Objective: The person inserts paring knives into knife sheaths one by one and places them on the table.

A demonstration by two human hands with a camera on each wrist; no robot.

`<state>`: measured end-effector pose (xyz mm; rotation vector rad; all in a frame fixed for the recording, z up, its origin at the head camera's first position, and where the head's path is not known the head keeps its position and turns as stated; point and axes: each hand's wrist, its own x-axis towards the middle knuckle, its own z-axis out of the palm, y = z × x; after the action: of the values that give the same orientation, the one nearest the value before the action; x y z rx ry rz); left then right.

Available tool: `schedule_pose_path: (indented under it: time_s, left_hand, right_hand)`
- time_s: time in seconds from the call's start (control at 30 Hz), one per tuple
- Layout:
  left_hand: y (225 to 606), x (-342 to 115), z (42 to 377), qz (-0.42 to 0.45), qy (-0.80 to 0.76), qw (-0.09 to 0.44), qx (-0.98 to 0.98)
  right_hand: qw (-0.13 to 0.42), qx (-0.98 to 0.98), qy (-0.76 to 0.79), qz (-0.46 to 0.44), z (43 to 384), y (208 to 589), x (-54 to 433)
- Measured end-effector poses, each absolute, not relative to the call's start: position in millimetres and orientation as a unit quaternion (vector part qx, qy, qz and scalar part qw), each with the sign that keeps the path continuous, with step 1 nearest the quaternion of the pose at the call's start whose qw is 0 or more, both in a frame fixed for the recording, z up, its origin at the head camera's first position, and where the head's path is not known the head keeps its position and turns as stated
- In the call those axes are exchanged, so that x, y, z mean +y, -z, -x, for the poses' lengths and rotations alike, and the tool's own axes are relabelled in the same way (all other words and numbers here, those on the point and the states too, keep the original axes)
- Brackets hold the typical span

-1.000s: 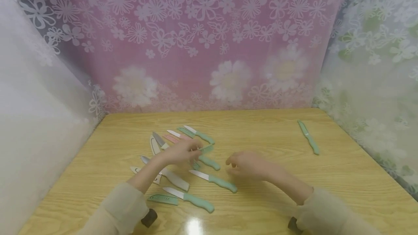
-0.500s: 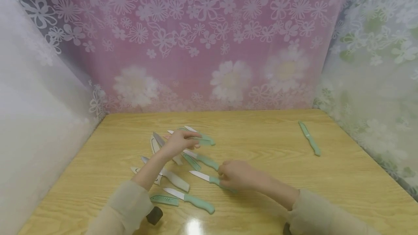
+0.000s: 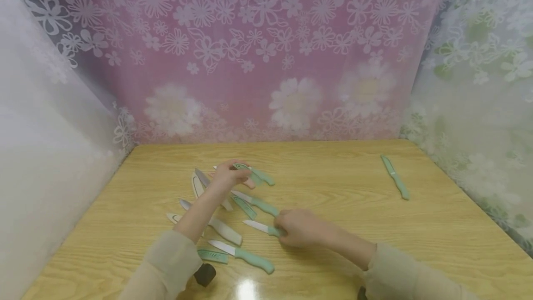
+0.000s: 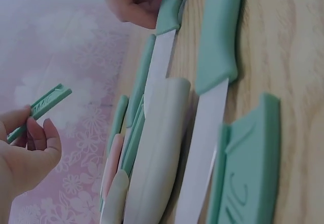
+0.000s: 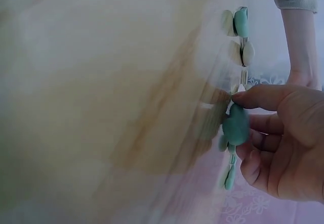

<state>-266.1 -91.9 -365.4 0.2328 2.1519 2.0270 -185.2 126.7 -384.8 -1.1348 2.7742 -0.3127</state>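
My left hand (image 3: 229,176) pinches a green knife sheath (image 4: 50,101) between thumb and fingers, raised above the far end of a row of knives. My right hand (image 3: 303,228) grips the green handle (image 5: 236,125) of a paring knife, whose white blade (image 3: 256,226) points left, at or near the tabletop. Nearest it on the far side lies another green-handled knife (image 3: 263,206) with a green sheath (image 3: 244,207) beside it. Towards the front lies a green-handled knife (image 3: 254,259) with its sheath (image 3: 213,256). The left hand partly covers a pink-handled knife (image 3: 250,183).
A white-handled knife (image 3: 225,231) and a cream sheath (image 3: 196,184) lie under and beside my left forearm. A green-handled knife (image 3: 264,177) lies at the far end. One sheathed green knife (image 3: 394,177) lies apart at the right of the wooden table (image 3: 341,165).
My left hand has moved away from me with the sheath, which has turned to point up-left. My right hand has come left and down and taken hold of a green knife's handle.
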Motion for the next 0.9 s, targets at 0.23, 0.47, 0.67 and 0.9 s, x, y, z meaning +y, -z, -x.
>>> schedule_pose_path:
  time_s: [0.23,0.47,0.67,0.9]
  left_hand:
    - [364.0,-92.1,268.5,-0.069,-0.704,0.078,0.702]
    - [363.2,-93.5,270.5,-0.059,-0.732,0.075,0.674]
    - [363.5,-92.7,272.7,-0.05,-0.765,0.092,0.635]
    - [361.1,-91.4,272.2,-0.033,-0.786,0.102,0.609]
  right_hand:
    - [0.1,0.921,0.158,0.341,189.1,389.0,132.2]
    - [0.13,0.891,0.314,0.3,198.3,383.4,139.9]
    - [0.144,0.86,0.416,0.259,204.3,379.1,143.4]
    - [0.156,0.837,0.475,0.224,205.5,378.6,144.9]
